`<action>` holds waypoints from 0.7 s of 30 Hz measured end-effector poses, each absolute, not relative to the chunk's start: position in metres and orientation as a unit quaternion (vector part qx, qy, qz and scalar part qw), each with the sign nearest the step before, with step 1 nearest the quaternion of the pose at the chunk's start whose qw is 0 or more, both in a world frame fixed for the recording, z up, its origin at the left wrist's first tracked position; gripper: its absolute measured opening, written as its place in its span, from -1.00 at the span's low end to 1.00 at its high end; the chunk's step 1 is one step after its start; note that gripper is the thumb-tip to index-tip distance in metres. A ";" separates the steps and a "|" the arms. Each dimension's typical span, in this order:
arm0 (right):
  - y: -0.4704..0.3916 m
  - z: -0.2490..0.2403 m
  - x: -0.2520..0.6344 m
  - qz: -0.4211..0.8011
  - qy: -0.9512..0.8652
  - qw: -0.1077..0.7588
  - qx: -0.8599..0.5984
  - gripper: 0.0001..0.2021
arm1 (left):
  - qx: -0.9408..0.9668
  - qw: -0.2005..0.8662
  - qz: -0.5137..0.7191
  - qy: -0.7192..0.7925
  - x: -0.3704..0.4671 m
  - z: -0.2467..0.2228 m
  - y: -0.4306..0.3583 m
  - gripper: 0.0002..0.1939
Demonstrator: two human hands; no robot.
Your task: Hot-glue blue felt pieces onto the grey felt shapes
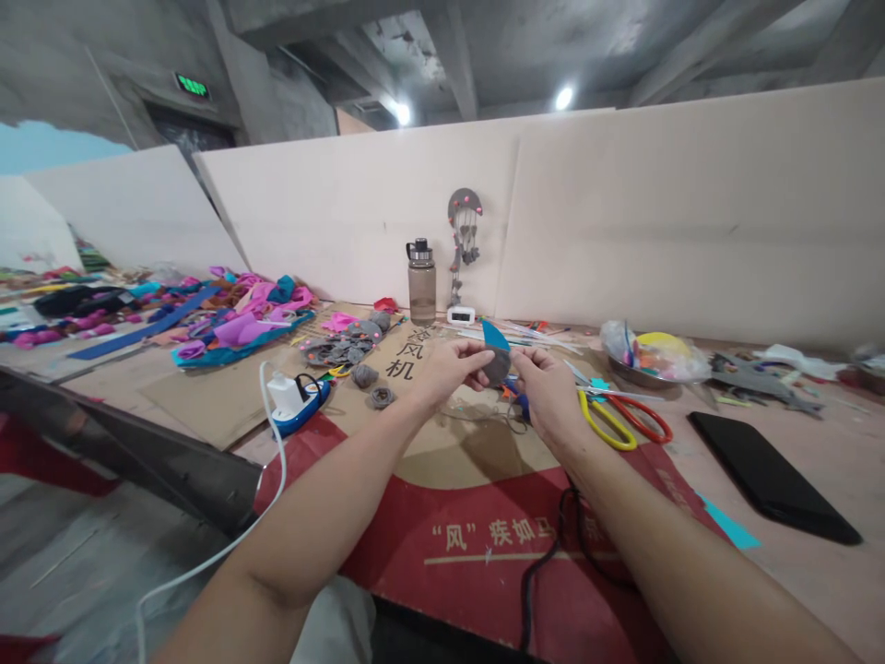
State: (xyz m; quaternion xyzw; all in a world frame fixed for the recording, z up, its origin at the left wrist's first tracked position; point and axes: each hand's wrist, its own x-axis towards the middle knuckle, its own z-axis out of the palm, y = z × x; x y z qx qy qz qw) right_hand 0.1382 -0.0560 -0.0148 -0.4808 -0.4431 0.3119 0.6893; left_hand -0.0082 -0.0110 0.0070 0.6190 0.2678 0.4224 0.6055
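Observation:
In front of me, above the cardboard, my left hand (pixel 456 371) pinches a small grey felt piece (pixel 496 369) at its left side. A pointed blue felt piece (pixel 493 336) stands up against it, and whether the two are joined I cannot tell. On the other side, my right hand (pixel 549 392) is closed with thumb and fingertips at the edge of the same grey felt. Close to my right wrist lie yellow-handled scissors (pixel 606 420) and red-handled scissors (pixel 646 420). Loose grey yarn (pixel 484 412) trails on the cardboard under my hands.
Behind stand a water bottle (pixel 422 288), a small digital clock (pixel 461 316) and a hanging moon ornament (pixel 465 205). A black phone (pixel 771 475) and a metal bowl (pixel 640 375) lie right. Left are a blue power strip (pixel 304 410), yarn balls (pixel 364 374) and coloured felt scraps (pixel 253 318).

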 end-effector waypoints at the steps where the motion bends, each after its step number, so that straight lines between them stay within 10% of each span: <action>1: -0.056 -0.015 0.138 0.313 -0.442 0.690 -0.481 -0.71 | 0.627 0.601 0.419 0.265 -0.008 0.006 -0.011 -0.83; 21: -0.072 0.003 0.124 0.419 -0.428 0.696 -0.396 -0.72 | 0.600 0.605 0.466 0.240 -0.006 0.003 -0.011 -0.64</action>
